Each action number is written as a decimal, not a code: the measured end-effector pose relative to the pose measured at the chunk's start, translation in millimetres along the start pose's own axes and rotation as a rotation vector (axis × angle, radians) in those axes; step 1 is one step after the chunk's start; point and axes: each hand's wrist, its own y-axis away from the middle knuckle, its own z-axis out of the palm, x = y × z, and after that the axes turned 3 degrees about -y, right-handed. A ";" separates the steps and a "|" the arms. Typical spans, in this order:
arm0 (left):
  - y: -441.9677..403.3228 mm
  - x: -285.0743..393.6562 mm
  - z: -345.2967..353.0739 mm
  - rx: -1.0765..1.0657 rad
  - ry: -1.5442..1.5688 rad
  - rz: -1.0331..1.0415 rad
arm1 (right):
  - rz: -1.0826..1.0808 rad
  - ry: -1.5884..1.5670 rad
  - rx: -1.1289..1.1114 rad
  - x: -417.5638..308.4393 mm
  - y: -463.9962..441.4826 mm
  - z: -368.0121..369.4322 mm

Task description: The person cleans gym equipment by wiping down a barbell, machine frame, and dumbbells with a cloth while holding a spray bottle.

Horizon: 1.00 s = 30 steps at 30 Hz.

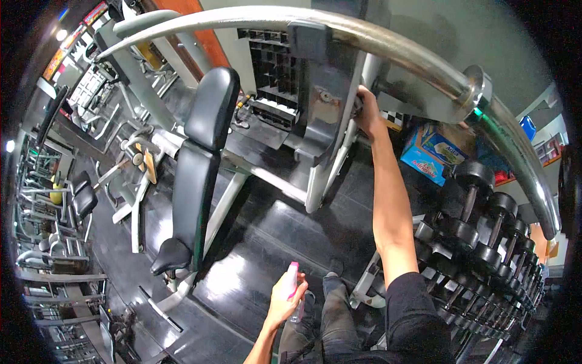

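Note:
My left hand is wrapped round a clear spray bottle with a pink top, low in front of my legs. Stretched forward, my right hand is at the upright frame of a gym machine; its fingers are mostly hidden behind the frame's edge, and anything in them cannot be made out. A thick curved metal bar arches over the frame. The black padded bench stands to the left of the frame, apart from both hands.
A rack of black dumbbells stands at the right. Blue cardboard boxes sit behind it. More gym machines fill the left side. A black shelf unit is at the back wall. Dark floor lies between bench and rack.

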 end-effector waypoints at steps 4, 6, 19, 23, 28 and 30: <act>8.9 9.0 -8.6 -0.065 -0.009 -0.098 | 0.036 0.043 0.087 129.8 -11.4 -66.8; 15.6 -7.3 -13.6 -0.026 -0.042 -0.032 | 0.130 0.038 0.093 205.9 19.4 -91.8; 24.7 -7.2 -28.3 0.025 -0.068 -0.013 | -0.377 0.245 0.666 188.8 145.3 19.2; 14.4 10.2 -17.3 0.019 -0.031 0.002 | -0.796 0.975 0.486 202.4 141.4 16.5; 12.7 11.8 -8.7 -0.061 -0.096 0.040 | -0.448 0.937 0.464 256.3 182.7 -12.6; 16.9 10.2 -7.3 -0.069 -0.049 0.029 | 0.100 0.985 0.475 280.6 203.6 -34.2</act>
